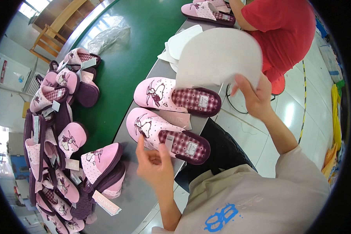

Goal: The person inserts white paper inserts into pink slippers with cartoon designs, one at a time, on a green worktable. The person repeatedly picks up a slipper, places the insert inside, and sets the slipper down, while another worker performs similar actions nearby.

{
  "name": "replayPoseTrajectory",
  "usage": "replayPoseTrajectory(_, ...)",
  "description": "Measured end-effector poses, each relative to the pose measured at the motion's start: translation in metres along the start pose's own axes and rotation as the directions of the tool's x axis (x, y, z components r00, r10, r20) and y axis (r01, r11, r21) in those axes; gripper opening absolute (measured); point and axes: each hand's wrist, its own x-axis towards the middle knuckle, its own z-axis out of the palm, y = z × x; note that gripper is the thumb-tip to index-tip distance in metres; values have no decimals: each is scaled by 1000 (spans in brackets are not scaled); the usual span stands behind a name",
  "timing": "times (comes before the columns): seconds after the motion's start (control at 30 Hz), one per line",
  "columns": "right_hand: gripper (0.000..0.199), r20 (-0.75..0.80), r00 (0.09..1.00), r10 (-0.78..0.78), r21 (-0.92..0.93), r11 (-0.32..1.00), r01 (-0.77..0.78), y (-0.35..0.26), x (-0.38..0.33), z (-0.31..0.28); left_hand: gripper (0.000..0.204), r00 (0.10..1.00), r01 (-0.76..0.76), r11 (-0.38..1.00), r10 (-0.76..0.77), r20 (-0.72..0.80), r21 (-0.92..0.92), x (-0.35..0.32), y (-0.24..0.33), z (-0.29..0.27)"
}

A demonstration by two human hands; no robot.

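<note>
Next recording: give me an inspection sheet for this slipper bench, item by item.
Surface: grey bench edge beside a green belt.
Job's things: two pink slippers with checked insoles, near slipper and far slipper, side by side; large white sheet, curved.
Clutter: heap of pink slippers with tags on the belt; clear plastic bag; more white sheets.
Hands: left hand at the near slipper's edge, holding a small tag; right hand grips the white sheet.
Cables: black cable looping over the floor.
Surroundings: person in red top opposite; wooden rack.
</note>
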Motion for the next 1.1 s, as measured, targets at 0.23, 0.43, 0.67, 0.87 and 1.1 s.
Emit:
replayPoseTrajectory(0.23,17,457,871,183,253,911,-324,-78,-43,17,85,978,-95,744,195,78,-661,-15,14,-30)
replayPoseTrajectory(0.43,39,732,620,283,338,640,-690,-76,-59,32,94,875,366,615,27,483,-698,-32,-12,-47)
replayPoseTrajectory(0.67,52,821,79,566,276,-272,-922,-104,-98,83,119,870,313,322,281,406,-894,-40,4,-2)
replayPoseTrajectory(0.87,22,402,812,423,589,560,-583,-74,-123,74,111,992,64,400,72,101,-914,-42,-6,-28)
replayPoseTrajectory(1.1,63,153,987,-52,409,912,-16,-88,-115,95,99,962,-102,748,243,128,-655,-42,3,-5)
